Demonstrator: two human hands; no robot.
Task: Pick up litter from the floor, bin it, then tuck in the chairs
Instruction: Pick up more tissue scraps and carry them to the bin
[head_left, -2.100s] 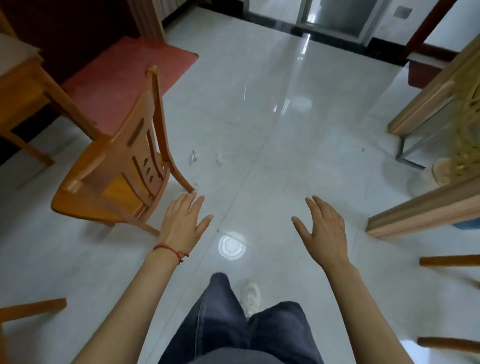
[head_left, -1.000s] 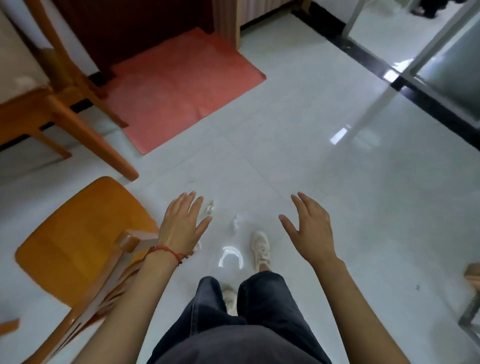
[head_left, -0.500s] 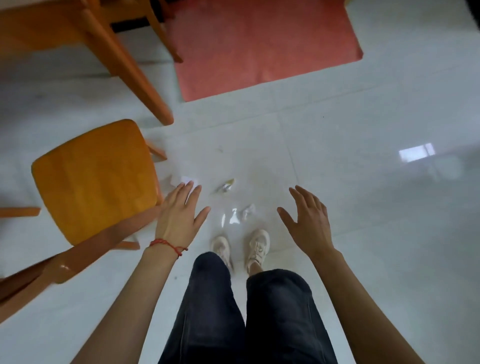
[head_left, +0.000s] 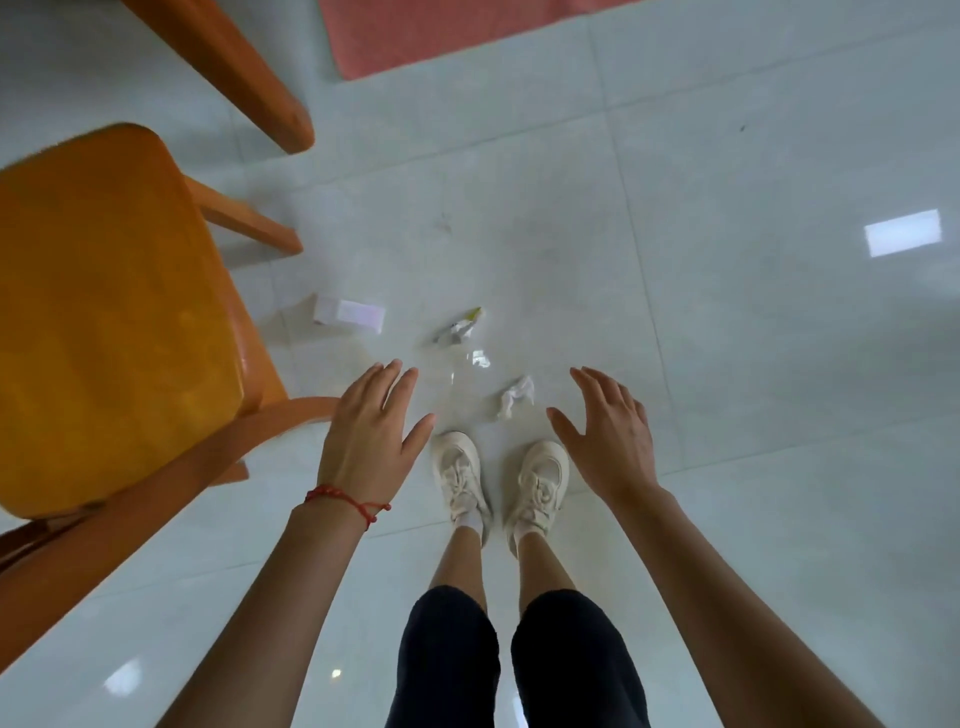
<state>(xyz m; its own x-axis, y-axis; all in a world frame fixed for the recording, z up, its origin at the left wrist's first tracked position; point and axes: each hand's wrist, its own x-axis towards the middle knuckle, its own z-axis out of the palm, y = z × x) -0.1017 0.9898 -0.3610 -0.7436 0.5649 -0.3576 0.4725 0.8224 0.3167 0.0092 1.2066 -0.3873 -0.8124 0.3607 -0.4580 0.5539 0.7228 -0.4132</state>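
Observation:
Three bits of litter lie on the white tiled floor just ahead of my feet: a small white box (head_left: 349, 313) beside the chair, a crumpled yellow and silver wrapper (head_left: 459, 328), and a crumpled white tissue (head_left: 515, 396). My left hand (head_left: 370, 437), with a red string at the wrist, hovers open left of the tissue and below the box. My right hand (head_left: 609, 432) hovers open to the right of the tissue. Neither hand touches anything. An orange wooden chair (head_left: 109, 312) stands at the left, its back rail under my left forearm.
A thick wooden table leg (head_left: 234, 67) slants down at the upper left. A red mat (head_left: 441, 31) lies at the top edge. My white shoes (head_left: 498, 480) stand close below the litter. Glossy tiled floor spreads to the right.
The view has tilted steeply down and closed in on the litter. Both hands have stayed spread and empty, now lower and nearer the tissue. The chair looms larger at the left.

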